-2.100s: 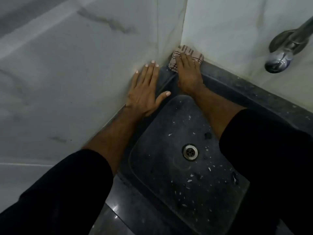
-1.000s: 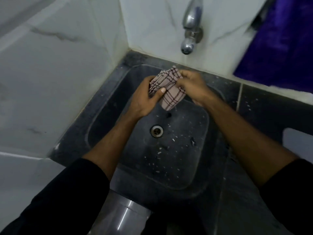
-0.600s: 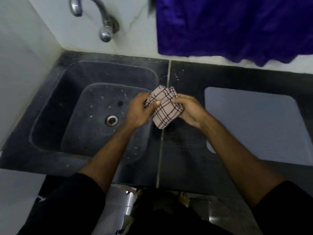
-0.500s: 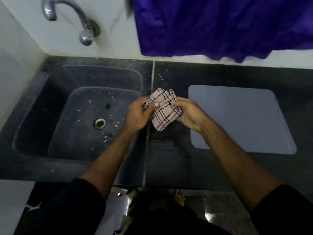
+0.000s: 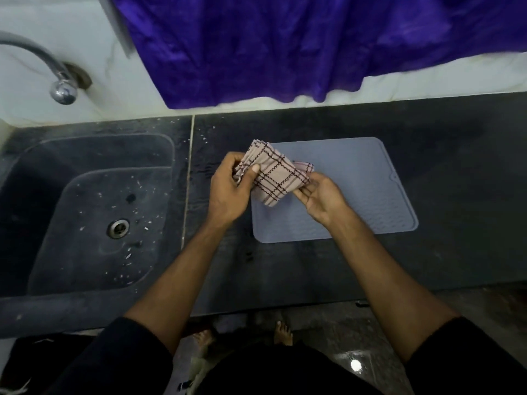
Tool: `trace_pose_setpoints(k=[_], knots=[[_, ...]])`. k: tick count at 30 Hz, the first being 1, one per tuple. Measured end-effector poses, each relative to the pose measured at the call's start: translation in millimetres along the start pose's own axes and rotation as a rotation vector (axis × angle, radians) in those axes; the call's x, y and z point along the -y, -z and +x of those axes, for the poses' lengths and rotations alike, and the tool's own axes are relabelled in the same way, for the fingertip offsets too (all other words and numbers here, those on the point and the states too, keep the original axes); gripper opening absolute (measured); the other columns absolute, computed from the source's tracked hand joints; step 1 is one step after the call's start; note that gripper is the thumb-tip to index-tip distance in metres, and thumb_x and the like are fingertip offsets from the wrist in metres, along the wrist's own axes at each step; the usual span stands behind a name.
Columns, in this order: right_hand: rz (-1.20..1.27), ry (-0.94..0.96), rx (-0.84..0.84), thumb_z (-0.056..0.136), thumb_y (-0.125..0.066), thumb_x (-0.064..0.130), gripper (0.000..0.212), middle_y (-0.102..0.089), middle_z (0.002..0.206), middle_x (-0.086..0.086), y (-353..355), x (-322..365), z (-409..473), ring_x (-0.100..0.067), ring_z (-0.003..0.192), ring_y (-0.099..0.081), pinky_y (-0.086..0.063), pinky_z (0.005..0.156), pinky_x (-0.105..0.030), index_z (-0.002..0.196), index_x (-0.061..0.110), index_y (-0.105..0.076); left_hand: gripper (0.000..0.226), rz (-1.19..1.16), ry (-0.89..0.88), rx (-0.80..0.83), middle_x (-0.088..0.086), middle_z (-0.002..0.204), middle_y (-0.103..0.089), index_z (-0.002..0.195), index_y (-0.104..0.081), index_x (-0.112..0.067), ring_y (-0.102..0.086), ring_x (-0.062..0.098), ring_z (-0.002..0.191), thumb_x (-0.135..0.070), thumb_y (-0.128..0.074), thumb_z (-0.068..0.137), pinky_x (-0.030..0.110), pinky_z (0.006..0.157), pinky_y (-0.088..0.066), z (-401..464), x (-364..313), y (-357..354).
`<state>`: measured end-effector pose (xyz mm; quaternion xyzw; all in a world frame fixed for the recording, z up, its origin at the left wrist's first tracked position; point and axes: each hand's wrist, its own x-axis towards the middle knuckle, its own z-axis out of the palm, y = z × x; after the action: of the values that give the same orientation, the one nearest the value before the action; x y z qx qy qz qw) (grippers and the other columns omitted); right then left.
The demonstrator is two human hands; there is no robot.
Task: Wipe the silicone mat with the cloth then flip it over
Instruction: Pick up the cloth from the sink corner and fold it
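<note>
fingers (image 5: 244, 170) of both hands pinch folded cloth (image 5: 273, 175) above mat (image 5: 370, 195), frame centre | risk: loose fold bunches while wiping; light mat slides on table (image 5: 456, 155)

So the sink (image 5: 94, 212) takes up the left of the frame, tap (image 5: 61, 89) at upper left. Mat (image 5: 370, 195) lies flat on the counter (image 5: 456, 252), center-right. Both hands hold the cloth (image 5: 273, 173) over the mat's left end. Curtain (image 5: 285, 47) hangs along the top.
</note>
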<state>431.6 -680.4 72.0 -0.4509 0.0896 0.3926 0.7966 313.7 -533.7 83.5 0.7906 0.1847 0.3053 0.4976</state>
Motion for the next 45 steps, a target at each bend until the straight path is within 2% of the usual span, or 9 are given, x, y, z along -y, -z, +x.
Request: trace_pose_setpoints(k=[4, 7, 13, 19, 29, 35, 38, 42, 45], knots=[[-0.257, 0.05, -0.134, 0.096, -0.043, 0.006, 0.026, -0.066, 0.106, -0.011, 10, 6, -4, -0.023, 0.091, -0.067, -0.057, 0.066, -0.031, 0.119, 0.016, -0.047, 0.009, 0.054, 0.029, 0.007, -0.015, 0.083, -0.061, 0.097, -0.053, -0.018, -0.056, -0.008, 0.073, -0.022, -0.06, 0.094, 0.013, 0.064, -0.046, 10, -15, -12], [-0.716, 0.128, -0.112, 0.097, -0.04, 0.026, 0.024, -0.065, 0.117, -0.003, 17, 7, -11, -0.01, 0.095, -0.062, -0.049, 0.069, -0.025, 0.107, 0.021, -0.061, 0.011, 0.135, 0.007, 0.154, -0.016, 0.084, -0.058, 0.097, -0.052, -0.017, -0.055, -0.007, 0.074, -0.026, -0.058, 0.095, 0.015, 0.064, -0.047, 28, -27, -10], [-0.943, 0.152, 0.135, 0.079, -0.033, 0.081, 0.074, -0.052, 0.134, 0.011, 29, 6, -19, -0.002, 0.119, -0.043, -0.029, 0.1, -0.029, 0.131, 0.033, -0.053, 0.01, 0.219, -0.076, 0.349, -0.015, 0.081, -0.057, 0.096, -0.053, -0.017, -0.053, -0.009, 0.07, -0.025, -0.059, 0.095, 0.009, 0.062, -0.042, 54, -42, -6], [-0.973, 0.276, 0.28, 0.086, -0.069, 0.027, 0.042, -0.067, 0.118, 0.005, 10, 5, -16, -0.007, 0.108, -0.063, -0.052, 0.089, -0.025, 0.125, 0.017, -0.058, 0.014, 0.167, -0.053, 0.512, 0.0, 0.09, -0.063, 0.096, -0.055, -0.012, -0.063, 0.016, 0.085, -0.026, -0.059, 0.094, 0.035, 0.072, -0.054, 65, -47, -1], [-0.602, 0.159, 0.033, 0.094, -0.058, 0.017, 0.026, -0.072, 0.105, -0.012, 20, 5, -10, -0.024, 0.097, -0.069, -0.056, 0.083, -0.035, 0.116, 0.003, -0.064, 0.018, 0.031, -0.134, 0.697, -0.003, 0.089, -0.067, 0.096, -0.064, -0.01, -0.066, 0.01, 0.08, -0.01, -0.074, 0.082, 0.031, 0.072, -0.057, 69, -53, -4], [-0.406, -0.035, 0.113, 0.093, -0.05, 0.009, 0.024, -0.071, 0.099, -0.021, 34, 24, 3, -0.031, 0.086, -0.07, -0.057, 0.066, -0.037, 0.105, 0.004, -0.07, 0.033, 0.395, -0.462, 0.779, -0.005, 0.122, -0.064, 0.111, -0.068, -0.02, -0.056, 0.017, 0.11, -0.012, -0.074, 0.08, 0.041, 0.093, -0.044, 26, -38, -29], [-0.425, -0.029, 0.192, 0.093, -0.048, 0.008, 0.03, -0.066, 0.112, -0.024, 52, 32, 8, -0.035, 0.099, -0.066, -0.057, 0.076, -0.042, 0.12, 0.0, -0.061, 0.032, 0.269, -0.365, 0.695, -0.008, 0.126, -0.063, 0.109, -0.07, -0.02, -0.053, 0.013, 0.119, -0.025, -0.077, 0.078, 0.038, 0.102, -0.042, 8, -28, -35], [-0.515, 0.076, 0.275, 0.095, -0.048, 0.004, 0.024, -0.072, 0.102, -0.011, 70, 54, 11, -0.023, 0.094, -0.067, -0.057, 0.081, -0.036, 0.108, 0.01, -0.067, 0.032, -0.148, 0.112, 0.337, -0.003, 0.125, -0.062, 0.116, -0.062, -0.017, -0.056, 0.011, 0.119, -0.033, -0.066, 0.089, 0.039, 0.106, -0.044, -7, -19, -52], [-0.594, 0.112, 0.352, 0.094, -0.048, 0.001, 0.025, -0.072, 0.093, -0.004, 73, 69, 13, -0.016, 0.087, -0.067, -0.056, 0.073, -0.029, 0.101, 0.013, -0.069, 0.053, -0.284, 0.458, 0.319, -0.003, 0.133, -0.056, 0.129, -0.051, -0.023, -0.053, 0.009, 0.123, -0.048, -0.059, 0.083, 0.039, 0.107, -0.044, -3, -14, -75]])
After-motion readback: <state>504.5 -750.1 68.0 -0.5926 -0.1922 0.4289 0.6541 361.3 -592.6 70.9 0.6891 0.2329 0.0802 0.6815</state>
